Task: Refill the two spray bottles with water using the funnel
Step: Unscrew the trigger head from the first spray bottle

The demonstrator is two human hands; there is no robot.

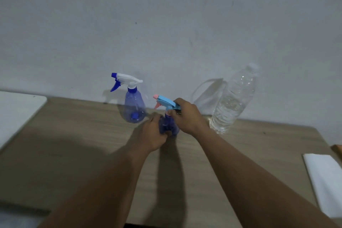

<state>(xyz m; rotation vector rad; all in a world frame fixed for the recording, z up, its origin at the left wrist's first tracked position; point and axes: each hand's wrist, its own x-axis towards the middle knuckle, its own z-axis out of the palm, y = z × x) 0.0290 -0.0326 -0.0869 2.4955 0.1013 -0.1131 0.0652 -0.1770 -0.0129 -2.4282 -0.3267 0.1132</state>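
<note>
A small blue spray bottle [169, 126] with a light-blue and pink trigger head [164, 102] stands mid-table. My left hand [152, 135] grips its body. My right hand [187, 114] grips the neck and cap just under the trigger head. A second spray bottle [134, 106], clear blue with a white and dark-blue head, stands behind it to the left, by the wall. A tall clear water bottle [233, 102] holding water stands at the right. A clear funnel [208, 95] rests against the wall, between the water bottle and my right hand.
The wooden table [83, 135] butts against a pale wall. A white board [16, 111] lies at the far left edge. A white folded cloth or paper [325, 181] lies near the right edge.
</note>
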